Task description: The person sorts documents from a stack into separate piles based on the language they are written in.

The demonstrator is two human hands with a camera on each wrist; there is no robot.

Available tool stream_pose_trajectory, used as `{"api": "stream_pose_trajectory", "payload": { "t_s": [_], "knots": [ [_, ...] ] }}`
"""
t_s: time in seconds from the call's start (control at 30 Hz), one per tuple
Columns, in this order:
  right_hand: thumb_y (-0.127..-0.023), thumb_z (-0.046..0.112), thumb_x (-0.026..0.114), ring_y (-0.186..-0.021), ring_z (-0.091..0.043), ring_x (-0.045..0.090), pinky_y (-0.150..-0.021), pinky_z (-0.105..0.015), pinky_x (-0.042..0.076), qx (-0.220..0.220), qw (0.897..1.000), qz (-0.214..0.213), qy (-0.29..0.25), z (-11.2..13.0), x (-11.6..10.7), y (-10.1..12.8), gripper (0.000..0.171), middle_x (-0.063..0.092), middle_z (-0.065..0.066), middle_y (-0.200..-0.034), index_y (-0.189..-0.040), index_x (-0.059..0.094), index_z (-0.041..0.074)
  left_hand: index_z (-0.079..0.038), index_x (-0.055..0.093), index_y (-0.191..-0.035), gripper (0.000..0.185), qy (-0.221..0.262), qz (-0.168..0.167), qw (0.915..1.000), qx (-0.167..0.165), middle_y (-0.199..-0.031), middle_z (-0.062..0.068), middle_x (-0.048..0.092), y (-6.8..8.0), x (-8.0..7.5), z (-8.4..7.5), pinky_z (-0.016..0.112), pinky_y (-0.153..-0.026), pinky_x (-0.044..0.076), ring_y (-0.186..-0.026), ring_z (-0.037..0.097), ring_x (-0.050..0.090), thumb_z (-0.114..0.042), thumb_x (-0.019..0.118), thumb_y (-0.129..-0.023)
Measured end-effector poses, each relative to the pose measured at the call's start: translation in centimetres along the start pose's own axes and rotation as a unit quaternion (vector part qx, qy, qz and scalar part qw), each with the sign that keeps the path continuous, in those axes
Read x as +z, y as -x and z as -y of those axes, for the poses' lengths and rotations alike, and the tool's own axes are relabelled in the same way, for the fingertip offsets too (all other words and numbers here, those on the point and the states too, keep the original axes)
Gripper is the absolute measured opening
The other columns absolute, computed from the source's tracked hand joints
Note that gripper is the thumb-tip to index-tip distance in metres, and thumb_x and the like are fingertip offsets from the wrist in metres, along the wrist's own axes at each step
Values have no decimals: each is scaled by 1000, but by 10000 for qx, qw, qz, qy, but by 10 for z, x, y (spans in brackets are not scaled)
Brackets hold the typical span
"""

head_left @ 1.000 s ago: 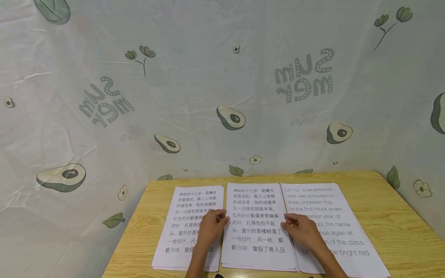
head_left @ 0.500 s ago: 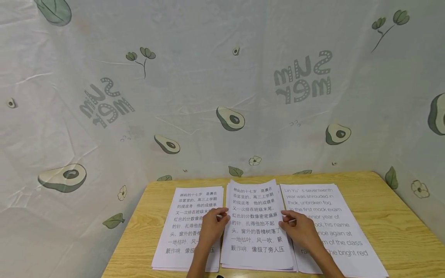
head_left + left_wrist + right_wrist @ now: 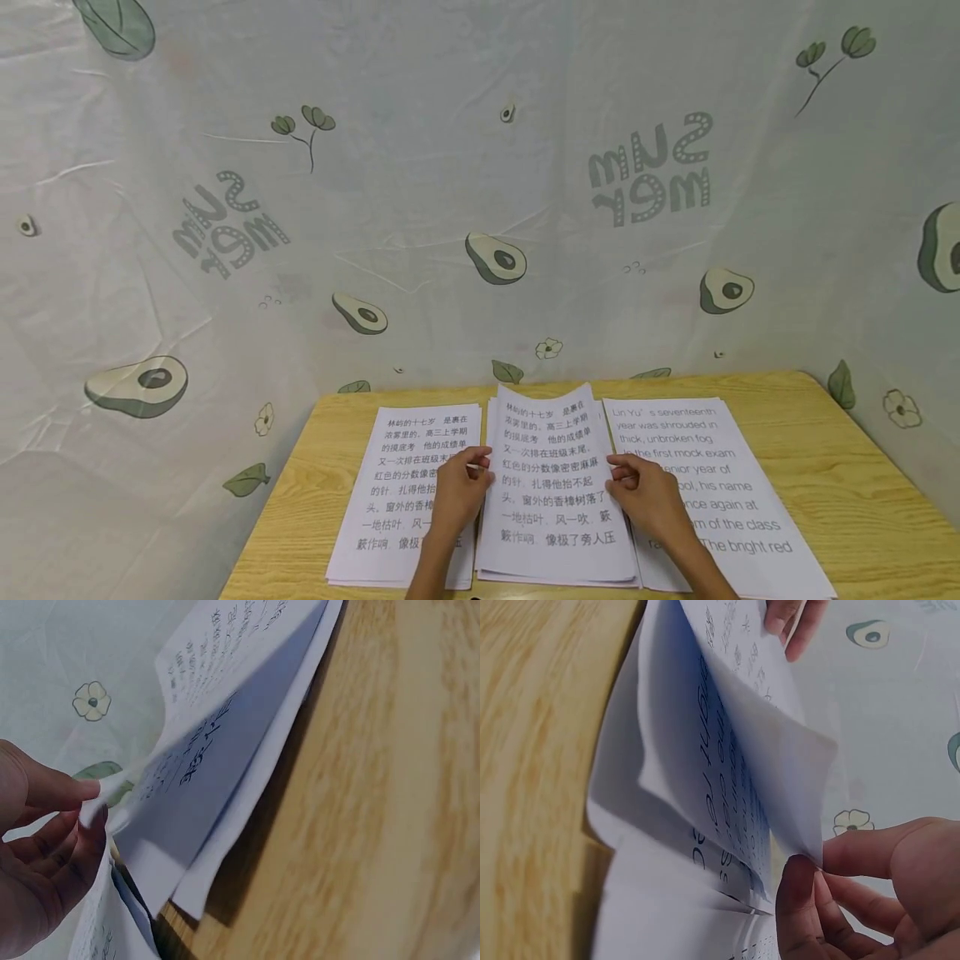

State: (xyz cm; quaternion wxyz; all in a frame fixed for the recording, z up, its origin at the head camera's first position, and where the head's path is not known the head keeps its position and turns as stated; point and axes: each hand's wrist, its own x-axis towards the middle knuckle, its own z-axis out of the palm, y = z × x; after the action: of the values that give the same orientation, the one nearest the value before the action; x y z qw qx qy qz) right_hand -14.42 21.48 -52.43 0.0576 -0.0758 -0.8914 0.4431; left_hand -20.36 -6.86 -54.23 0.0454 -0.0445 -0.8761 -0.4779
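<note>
A printed sheet of paper (image 3: 553,500) with Chinese text bows upward over the middle paper stack (image 3: 558,579). My left hand (image 3: 461,492) pinches its left edge between thumb and fingers, and my right hand (image 3: 648,496) pinches the right edge. In the left wrist view the thumb of my left hand (image 3: 52,832) presses the paper's edge against the fingers. The right wrist view has the raised sheet (image 3: 780,742) curling above a page with English print (image 3: 720,795), its side edge between the thumb and fingers of my right hand (image 3: 855,892).
On the left lies another stack with Chinese text (image 3: 397,500), partly under my left forearm. A stack with English text (image 3: 742,517) lies on the right, partly under my right arm. The wooden table (image 3: 847,467) meets a patterned curtain (image 3: 420,192) behind.
The top sheet of the middle stack has come up from lying flat to a bowed shape, its upper corners raised. Both hands stay at its side edges.
</note>
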Motion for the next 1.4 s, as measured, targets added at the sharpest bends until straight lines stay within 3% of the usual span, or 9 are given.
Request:
{"api": "stream_pose_trajectory", "payload": {
  "t_s": [0.37, 0.57, 1.0, 1.23, 1.4],
  "knots": [
    [-93, 7, 75, -96, -20, 74, -79, -25, 55, -101, 9996, -209, 127, 3, -6, 1, 37, 77, -9, -109, -130, 74, -1, -5, 78, -123, 37, 325, -24, 9993, 176, -101, 4, 76, -4, -6, 0, 19, -68, 55, -83, 10, 66, 5, 78, -87],
    [-92, 5, 75, -92, -17, 72, -76, -22, 53, -96, 9994, -336, 25, 6, -10, 1, 36, 78, -8, -106, -128, 75, 0, -8, 78, -124, 38, 377, -8, 9993, 83, -103, 2, 76, -6, -10, 1, 19, -72, 58, -87, 9, 69, 3, 79, -88],
    [-95, 7, 76, -94, -16, 69, -74, -19, 52, 110, 9995, -175, -248, 8, -14, 1, 38, 76, -9, -110, -132, 72, 0, -7, 77, -127, 38, 687, 37, 9974, -237, -106, 4, 74, -4, -17, -6, 20, -66, 58, -85, 13, 67, 1, 78, -90],
    [-96, 7, 74, -98, -17, 70, -73, -19, 55, 255, 9984, -59, -498, 8, -14, 1, 39, 75, -11, -114, -134, 71, 0, -5, 76, -128, 38, 1047, 97, 9941, -273, -106, 7, 74, -3, -21, -5, 24, -68, 62, -85, 16, 68, 3, 77, -90],
    [-96, 7, 72, -98, -18, 70, -73, -19, 58, 363, 9965, 8, -758, 9, -14, 3, 39, 73, -13, -115, -135, 70, 0, -6, 76, -127, 37, 1035, 132, 9942, -246, -106, 8, 73, -4, -21, -4, 24, -68, 63, -85, 16, 68, 3, 76, -91]
  ]
}}
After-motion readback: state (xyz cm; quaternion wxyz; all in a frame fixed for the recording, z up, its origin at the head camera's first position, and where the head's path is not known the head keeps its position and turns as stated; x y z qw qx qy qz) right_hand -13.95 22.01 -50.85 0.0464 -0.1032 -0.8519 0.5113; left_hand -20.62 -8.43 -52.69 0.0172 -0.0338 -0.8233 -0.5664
